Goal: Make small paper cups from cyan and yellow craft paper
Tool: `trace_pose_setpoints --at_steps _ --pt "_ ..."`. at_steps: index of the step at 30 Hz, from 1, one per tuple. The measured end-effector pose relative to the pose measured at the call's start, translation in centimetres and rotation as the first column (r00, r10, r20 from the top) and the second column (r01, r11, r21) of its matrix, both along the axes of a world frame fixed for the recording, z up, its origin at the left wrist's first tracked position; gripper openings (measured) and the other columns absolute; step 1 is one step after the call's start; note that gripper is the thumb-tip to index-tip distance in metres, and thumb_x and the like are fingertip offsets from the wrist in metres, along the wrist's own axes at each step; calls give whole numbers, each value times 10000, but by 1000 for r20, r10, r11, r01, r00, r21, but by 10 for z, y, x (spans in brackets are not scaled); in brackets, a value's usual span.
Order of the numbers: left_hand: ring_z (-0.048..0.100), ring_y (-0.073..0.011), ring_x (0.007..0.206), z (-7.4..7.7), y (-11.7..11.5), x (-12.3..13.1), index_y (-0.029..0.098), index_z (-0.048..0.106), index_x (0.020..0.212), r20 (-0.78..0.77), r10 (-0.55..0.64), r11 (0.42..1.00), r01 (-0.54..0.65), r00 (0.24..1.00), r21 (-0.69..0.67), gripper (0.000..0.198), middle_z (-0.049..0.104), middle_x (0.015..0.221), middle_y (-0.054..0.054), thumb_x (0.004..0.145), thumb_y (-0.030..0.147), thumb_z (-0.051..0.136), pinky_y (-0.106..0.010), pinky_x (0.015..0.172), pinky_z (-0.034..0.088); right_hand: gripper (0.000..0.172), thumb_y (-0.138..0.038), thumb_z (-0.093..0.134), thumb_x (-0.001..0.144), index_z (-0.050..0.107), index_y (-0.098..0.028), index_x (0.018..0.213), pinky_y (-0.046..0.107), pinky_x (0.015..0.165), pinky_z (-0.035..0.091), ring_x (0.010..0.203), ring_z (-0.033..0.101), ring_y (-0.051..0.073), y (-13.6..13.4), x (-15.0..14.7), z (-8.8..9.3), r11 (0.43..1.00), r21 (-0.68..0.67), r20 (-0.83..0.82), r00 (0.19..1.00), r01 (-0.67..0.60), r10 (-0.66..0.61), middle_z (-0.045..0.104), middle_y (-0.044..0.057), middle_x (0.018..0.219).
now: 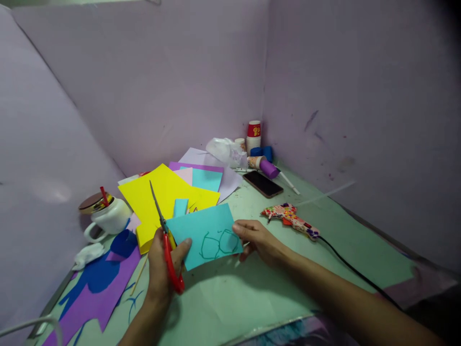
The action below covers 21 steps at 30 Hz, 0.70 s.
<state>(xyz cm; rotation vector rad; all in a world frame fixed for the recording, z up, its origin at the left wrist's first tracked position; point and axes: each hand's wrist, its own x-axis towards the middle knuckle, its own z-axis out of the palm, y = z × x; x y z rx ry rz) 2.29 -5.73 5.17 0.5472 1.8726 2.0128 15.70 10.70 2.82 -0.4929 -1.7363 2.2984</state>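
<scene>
Card (197, 234) matt paper; scissors (164, 225) metal-bladed, handles (168, 255) glossy plastic.

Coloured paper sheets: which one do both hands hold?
The turquoise rectangular paper sheet bearing green drawn outlines. The others, including the large yellow paper sheet, lie unheld.

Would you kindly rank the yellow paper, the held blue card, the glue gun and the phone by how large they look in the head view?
1. Yellow paper, though partly covered
2. Blue card, helped by being nearer the camera
3. Glue gun
4. Phone
</scene>
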Motion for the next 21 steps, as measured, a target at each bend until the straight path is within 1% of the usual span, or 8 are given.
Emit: trace_pose_setpoints --at_steps 3,6,9,13,17,19,21 --pt "664 -197 751 2 1 2 192 509 1010 11 -14 1000 14 1000 19 535 665 941 -42 558 275 781 -326 667 567 475 -503 780 577 668 -116 827 208 444 505 543 623 131 -2 1 2 998 47 3 999 -45 45 672 36 684" --pt "664 -192 747 5 3 5 193 511 1009 19 -11 1000 10 1000 26 534 672 946 -44 553 268 779 -316 662 567 432 -461 783 580 667 -111 806 208 438 503 511 611 122 -6 1 1 996 64 -2 998 -63 63 657 22 648" --pt "661 -179 736 8 5 8 192 520 1003 21 7 1000 -8 1000 26 543 679 916 -31 534 269 783 -293 657 565 400 -435 787 580 650 -116 779 219 439 507 506 612 128 -12 -1 -2 996 52 -13 997 -70 71 641 9 616" --pt "632 -145 633 10 7 11 191 509 978 30 28 999 -29 999 20 532 665 842 -3 523 275 773 -273 603 552 398 -438 791 581 646 -111 756 212 443 507 511 609 123 -18 -3 -6 997 8 -27 997 -71 71 637 11 611" --pt "599 -126 576 13 7 14 187 517 1000 36 3 1000 -4 999 24 540 649 815 6 532 297 764 -239 526 507 428 -502 762 608 644 -109 732 200 431 498 514 610 117 -19 -5 -7 998 -46 -29 998 -51 50 633 16 624" --pt "586 -122 563 13 7 14 184 523 992 38 -3 1000 2 999 22 538 648 819 1 531 310 769 -225 490 482 447 -516 768 594 648 -104 722 197 428 494 517 614 117 -18 -5 -8 996 -73 -24 998 -55 54 637 22 629" --pt "595 -131 593 13 8 14 180 526 999 37 6 1000 -6 999 17 548 650 843 -7 525 300 776 -226 497 485 465 -517 789 561 654 -100 717 193 424 487 510 613 115 -17 -6 -8 993 -98 -15 998 -68 66 639 23 620"
